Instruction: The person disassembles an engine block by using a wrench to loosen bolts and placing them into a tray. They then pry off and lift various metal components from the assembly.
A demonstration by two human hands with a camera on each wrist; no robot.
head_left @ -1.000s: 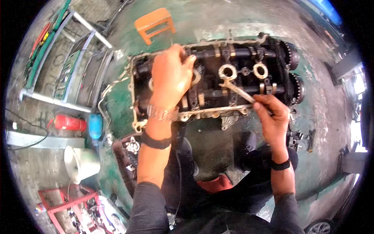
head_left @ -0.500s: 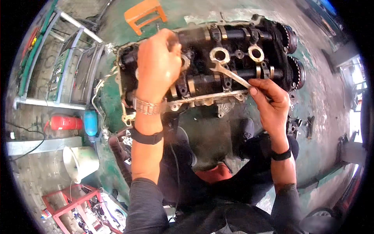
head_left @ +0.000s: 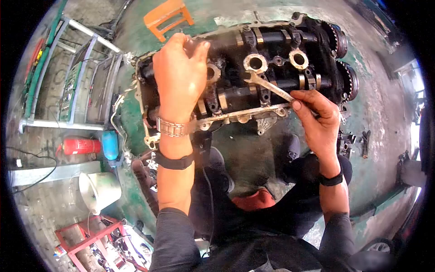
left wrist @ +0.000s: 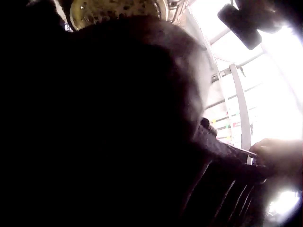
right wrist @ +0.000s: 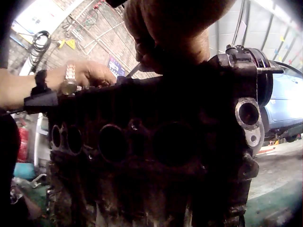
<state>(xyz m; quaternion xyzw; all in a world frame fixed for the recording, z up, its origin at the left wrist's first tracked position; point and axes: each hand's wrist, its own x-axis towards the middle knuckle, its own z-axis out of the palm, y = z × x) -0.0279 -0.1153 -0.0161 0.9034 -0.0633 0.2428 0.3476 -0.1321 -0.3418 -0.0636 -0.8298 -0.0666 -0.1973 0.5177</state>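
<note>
An engine cylinder head point(head_left: 235, 117) with exposed camshafts lies across the head view. My right hand point(head_left: 319, 120) pinches an open-end wrench point(head_left: 274, 89) by its end, between thumb and fingers. The wrench slants left, its open end overlapping the near camshaft just below a round metal ring point(head_left: 255, 63). At the left half of the engine, my left hand point(head_left: 179, 79) is curled, with a small dark part point(head_left: 194, 46) between thumb and fingers; I cannot tell its kind. In the right wrist view, the left hand point(right wrist: 97, 73) sits low over the engine's top. The left wrist view is mostly dark.
Toothed sprockets point(head_left: 346, 79) stick out at the engine's right end. Behind it stands an orange stool point(head_left: 167, 16). To the left are a metal rack point(head_left: 63, 124), a red fire extinguisher point(head_left: 81, 146), a blue bottle point(head_left: 110, 145) and a white bucket point(head_left: 106, 190). Loose parts lie right point(head_left: 348, 145).
My left hand has shifted left along the engine and turned slightly, the small dark part with it. The wrench has swung slightly, its open end moving left. The head view has shifted too.
</note>
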